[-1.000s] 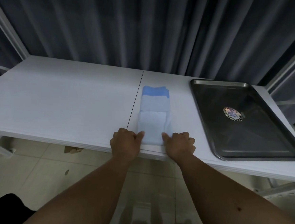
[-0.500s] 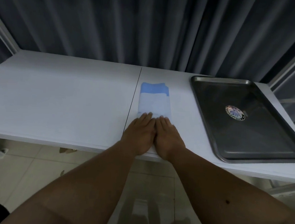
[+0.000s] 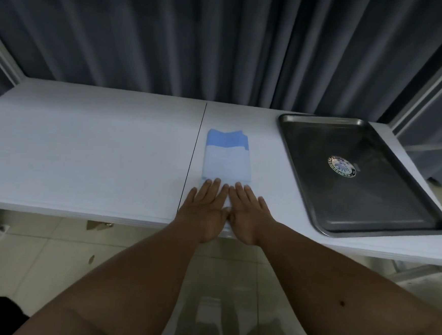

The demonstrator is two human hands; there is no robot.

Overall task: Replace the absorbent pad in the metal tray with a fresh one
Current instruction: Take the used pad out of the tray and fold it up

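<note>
— Both hands now lie flat, fingers straight, side by side: left hand (image 3: 206, 208), right hand (image 3: 248, 211) pressing the folded pad (image 3: 227, 160).
— Pad's long axis runs toward 12 o'clock; metal tray (image 3: 422, 209), bare, sits at 2 o'clock on the surface (image 3: 83, 151), right hand nearer.

Folded blue-and-white pad (image 3: 227, 160) lies flat left of the metal tray (image 3: 303, 179) (bare, round emblem).

backdrop: dark grey pleated curtain (image 3: 198, 38); pale frame bars at both sides | table (image 3: 84, 143): white, two panels, dark seam between | floor (image 3: 49, 254): glossy cream tiles; dim light
</note>
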